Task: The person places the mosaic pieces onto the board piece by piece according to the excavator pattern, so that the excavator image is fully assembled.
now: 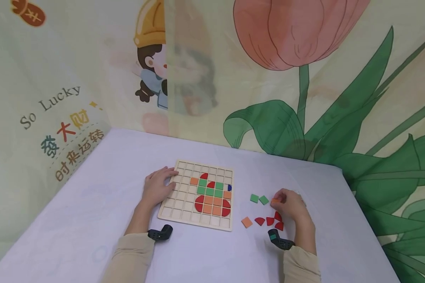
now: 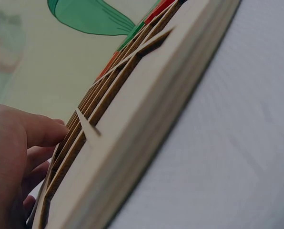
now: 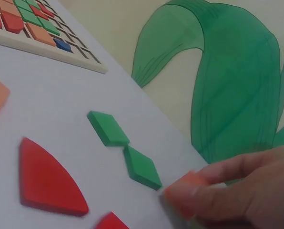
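Observation:
A pale wooden grid board point(image 1: 177, 204) lies on the table, with green, orange and red pieces and a dark blue piece point(image 1: 229, 188) set in its right half. My left hand point(image 1: 158, 185) rests at the board's left side, fingertips and thumb over the rim; in the left wrist view the left hand point(image 2: 18, 157) touches the grid edge. Between thumb and fingers, my right hand point(image 1: 289, 203) pinches an orange square tile point(image 3: 186, 193), partly hidden by the thumb. Just left of that hand lie two green square tiles point(image 3: 142, 167).
On the white-covered table point(image 1: 127, 157), an orange square tile point(image 1: 246, 222) and several red quarter-circle pieces point(image 1: 259, 221) lie between board and right forearm. A printed cloth point(image 1: 205, 129) with a tulip hangs behind the table. Each wrist carries a small black camera point(image 1: 161, 233).

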The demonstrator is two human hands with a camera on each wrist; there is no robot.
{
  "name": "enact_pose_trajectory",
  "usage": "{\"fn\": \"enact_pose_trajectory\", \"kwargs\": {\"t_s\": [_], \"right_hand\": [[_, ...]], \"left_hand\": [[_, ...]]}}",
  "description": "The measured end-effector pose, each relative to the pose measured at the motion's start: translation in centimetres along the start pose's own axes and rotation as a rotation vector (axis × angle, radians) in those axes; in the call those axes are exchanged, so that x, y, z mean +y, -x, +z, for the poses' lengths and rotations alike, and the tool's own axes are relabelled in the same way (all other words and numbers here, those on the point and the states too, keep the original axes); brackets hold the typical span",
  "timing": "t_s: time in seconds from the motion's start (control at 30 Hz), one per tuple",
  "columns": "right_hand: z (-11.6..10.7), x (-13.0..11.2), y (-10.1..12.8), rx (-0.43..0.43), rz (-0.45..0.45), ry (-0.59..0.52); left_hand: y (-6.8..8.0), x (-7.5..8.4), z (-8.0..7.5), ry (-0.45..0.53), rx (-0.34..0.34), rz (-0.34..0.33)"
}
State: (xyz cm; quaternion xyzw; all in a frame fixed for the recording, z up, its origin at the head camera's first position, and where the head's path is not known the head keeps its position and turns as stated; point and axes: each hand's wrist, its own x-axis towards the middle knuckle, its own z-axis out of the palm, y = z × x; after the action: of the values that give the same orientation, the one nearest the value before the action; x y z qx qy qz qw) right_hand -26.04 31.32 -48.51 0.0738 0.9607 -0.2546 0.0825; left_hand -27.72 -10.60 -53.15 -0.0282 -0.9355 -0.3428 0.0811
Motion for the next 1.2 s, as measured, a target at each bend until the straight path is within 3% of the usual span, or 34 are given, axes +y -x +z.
{"fn": "enact_pose_trajectory", "kwargs": {"t_s": [0.1, 0.23, 0.33, 0.5, 0.67, 0.93, 1.2], "right_hand": [[0.4, -1.2, -0.3, 0.088, 0.007, -0.080], [2.5, -4.2, -0.9, 0.218, -0.074, -0.147], [4.5, -7.1, -1.6, 0.246, -0.168, -0.187], [7.1, -11.7, -3.5, 0.173, -0.237, -0.285], [8.8, -14.1, -5.2, 0.086, -0.279, -0.274], [9.3, -15.4, -5.5, 0.085, -0.326, -0.151], [9.6, -16.2, -5.2, 0.058, -0.314, -0.075]], "left_hand": [[0.0, -0.1, 0.0, 0.004, 0.003, 0.001], [0.0, 0.0, 0.0, 0.011, -0.001, 0.008], [0.0, 0.0, 0.0, 0.003, 0.002, 0.011], [-0.1, -0.2, -0.3, -0.001, 0.013, 0.004], [0.0, -0.3, -0.2, 0.016, 0.010, 0.010], [0.1, 0.3, -0.1, 0.016, 0.000, 0.001], [0.0, -0.3, 0.2, -0.018, 0.022, 0.006]]}}
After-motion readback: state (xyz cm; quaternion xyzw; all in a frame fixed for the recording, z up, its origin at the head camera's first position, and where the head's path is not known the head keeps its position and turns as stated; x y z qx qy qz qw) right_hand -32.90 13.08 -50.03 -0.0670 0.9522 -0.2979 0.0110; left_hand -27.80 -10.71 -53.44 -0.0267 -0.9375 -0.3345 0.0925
